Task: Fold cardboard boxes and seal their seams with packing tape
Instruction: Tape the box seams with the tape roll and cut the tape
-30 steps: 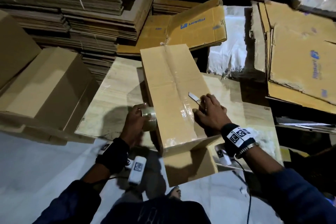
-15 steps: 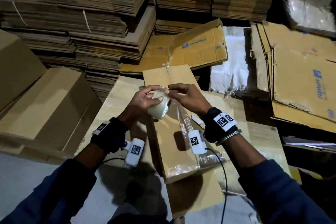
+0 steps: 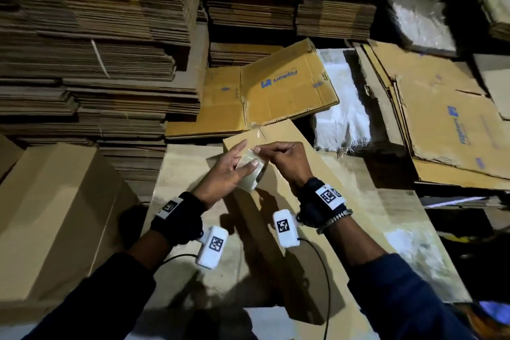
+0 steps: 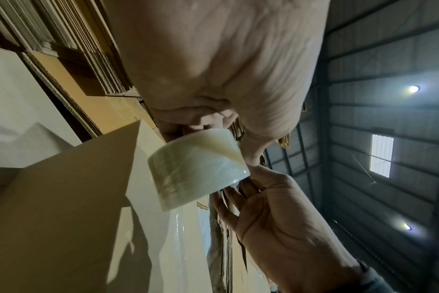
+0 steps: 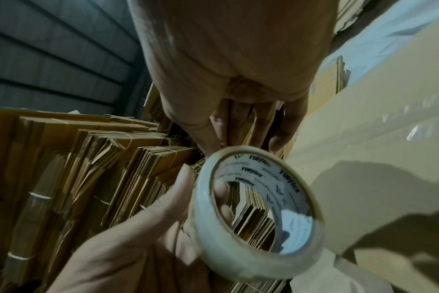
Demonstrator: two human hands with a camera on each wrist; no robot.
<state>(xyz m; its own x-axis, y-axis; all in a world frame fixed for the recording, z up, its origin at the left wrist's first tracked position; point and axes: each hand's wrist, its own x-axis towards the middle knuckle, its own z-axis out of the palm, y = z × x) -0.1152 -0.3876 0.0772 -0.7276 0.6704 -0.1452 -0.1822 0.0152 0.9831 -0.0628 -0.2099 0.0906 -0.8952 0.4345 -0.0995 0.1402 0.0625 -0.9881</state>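
The left hand (image 3: 223,174) holds a roll of clear tape (image 3: 252,174) above the long cardboard box (image 3: 278,146) lying on the surface (image 3: 179,174), thumb on the roll's face, fingers (image 3: 238,148) loosely spread behind it. The right hand (image 3: 287,159) pinches the tape's loose end at the roll's top edge, fingers pressed together. Flat cardboard stacks (image 3: 96,50) rise behind

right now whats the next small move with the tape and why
Probably peel the free end loose from the tape roll. The left hand holds the roll above the box while the right hand pinches at its upper edge, and no strip is drawn out yet. A freed end has to come before another seam gets sealed.
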